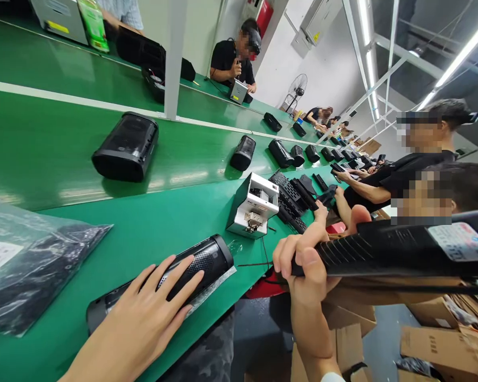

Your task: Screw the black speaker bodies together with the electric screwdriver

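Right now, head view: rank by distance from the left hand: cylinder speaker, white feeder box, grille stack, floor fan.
1. cylinder speaker: under the left hand, touching.
2. white feeder box: ahead and to the right on the bench.
3. grille stack: just beyond the box, further right.
4. floor fan: far end of the room.

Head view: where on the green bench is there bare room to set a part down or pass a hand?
Free: bench between the plastic bag, the white box and the speaker under the left hand; belt between the large housing and the small housing. Crowded: the grille stack beyond the white box. The right hand holds the black panel.
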A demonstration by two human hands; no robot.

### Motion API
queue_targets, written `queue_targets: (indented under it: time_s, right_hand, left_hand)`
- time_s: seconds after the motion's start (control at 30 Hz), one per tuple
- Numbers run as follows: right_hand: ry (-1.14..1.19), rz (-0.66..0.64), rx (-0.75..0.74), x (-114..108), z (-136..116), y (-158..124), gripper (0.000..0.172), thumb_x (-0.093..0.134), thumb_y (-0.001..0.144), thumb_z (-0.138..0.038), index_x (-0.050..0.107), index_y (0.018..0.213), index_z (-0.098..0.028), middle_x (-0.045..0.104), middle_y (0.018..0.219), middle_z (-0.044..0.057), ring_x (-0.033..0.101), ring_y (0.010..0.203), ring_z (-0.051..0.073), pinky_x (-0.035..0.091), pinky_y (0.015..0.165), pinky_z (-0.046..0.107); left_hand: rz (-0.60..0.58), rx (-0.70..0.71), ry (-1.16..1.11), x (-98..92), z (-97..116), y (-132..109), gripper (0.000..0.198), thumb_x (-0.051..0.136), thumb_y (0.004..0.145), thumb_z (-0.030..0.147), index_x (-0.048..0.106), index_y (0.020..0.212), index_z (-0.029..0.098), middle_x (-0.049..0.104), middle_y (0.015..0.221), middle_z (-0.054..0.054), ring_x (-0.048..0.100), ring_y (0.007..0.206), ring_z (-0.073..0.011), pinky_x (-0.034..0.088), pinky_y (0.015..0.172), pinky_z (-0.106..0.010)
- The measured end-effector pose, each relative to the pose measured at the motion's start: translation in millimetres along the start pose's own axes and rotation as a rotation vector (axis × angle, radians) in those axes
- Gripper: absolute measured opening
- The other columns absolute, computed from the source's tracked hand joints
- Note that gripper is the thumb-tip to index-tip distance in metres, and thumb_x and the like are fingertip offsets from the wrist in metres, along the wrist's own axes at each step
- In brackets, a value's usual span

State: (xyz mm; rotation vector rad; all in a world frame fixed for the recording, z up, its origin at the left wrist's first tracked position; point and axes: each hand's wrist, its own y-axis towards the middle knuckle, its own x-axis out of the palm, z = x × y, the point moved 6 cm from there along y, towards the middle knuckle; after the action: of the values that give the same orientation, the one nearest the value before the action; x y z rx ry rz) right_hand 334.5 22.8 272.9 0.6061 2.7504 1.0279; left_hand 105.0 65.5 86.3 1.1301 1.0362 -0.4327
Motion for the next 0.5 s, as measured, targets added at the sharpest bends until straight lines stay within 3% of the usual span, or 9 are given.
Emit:
queue_targets:
  time_s: [0.07, 0.5]
  right_hand:
    - [0.009, -0.034, 0.025, 4, 3, -1, 0.036, 0.070, 0.110, -0.037, 0.055, 0.080, -0.027, 0.048, 0.049, -0.012, 0.046, 0.034, 0.011, 0.047, 0.039, 0.022]
    - [0.029, -0.031, 0.034, 5, 21, -5, 0.030, 0.072, 0.109, -0.035, 0.057, 0.084, -0.028, 0.050, 0.053, -0.012, 0.047, 0.034, 0.011, 0.048, 0.039, 0.023]
  left_hand:
    - [-0.004, 0.025, 0.006, -0.5, 0, 0, 0.062, 0.056, 0.112, 0.028, 0.055, 0.175, 0.032, 0.061, 0.176, -0.011, 0.064, 0.153, -0.0455, 0.054, 0.119, -0.063]
    - [-0.027, 0.002, -0.004, -0.1, 3, 0, 0.063, 0.054, 0.112, 0.027, 0.053, 0.175, 0.032, 0.061, 0.176, -0.012, 0.063, 0.153, -0.0462, 0.052, 0.120, -0.065]
